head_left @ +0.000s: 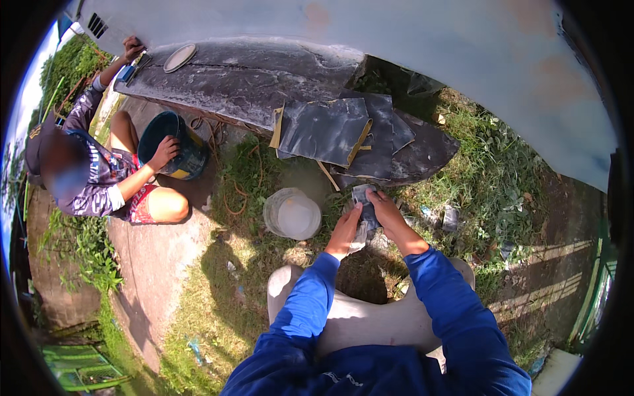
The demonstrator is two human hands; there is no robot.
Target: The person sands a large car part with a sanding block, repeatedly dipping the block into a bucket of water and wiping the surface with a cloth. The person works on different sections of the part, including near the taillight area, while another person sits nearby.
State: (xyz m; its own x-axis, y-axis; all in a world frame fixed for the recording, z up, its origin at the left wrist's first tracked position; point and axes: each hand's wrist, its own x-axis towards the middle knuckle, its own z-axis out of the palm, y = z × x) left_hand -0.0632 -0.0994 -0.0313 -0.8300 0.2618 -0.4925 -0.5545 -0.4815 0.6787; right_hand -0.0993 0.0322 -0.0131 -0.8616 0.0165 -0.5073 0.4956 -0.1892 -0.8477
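My left hand [346, 231] and my right hand [394, 219] are close together, both closed on a small dark grey folded sheet [365, 203] that looks like sandpaper. Something whitish and crumpled, perhaps a rag, hangs below my left fingers; I cannot tell whether it is a separate piece. Beyond my hands, larger dark sheets with yellowish backs [323, 132] lie overlapped on a dark stone-like ledge [251, 79]. To the left of my hands, a translucent plastic tub [292, 214] with pale contents stands on the grass.
A person [92, 158] crouches at the left, one hand at a dark bucket [188, 155], the other raised to the pale wall [422, 33]. A round lid [179, 58] lies on the ledge. A pale plastic seat [370, 323] is beneath me. An orange cord [234, 198] trails through the grass.
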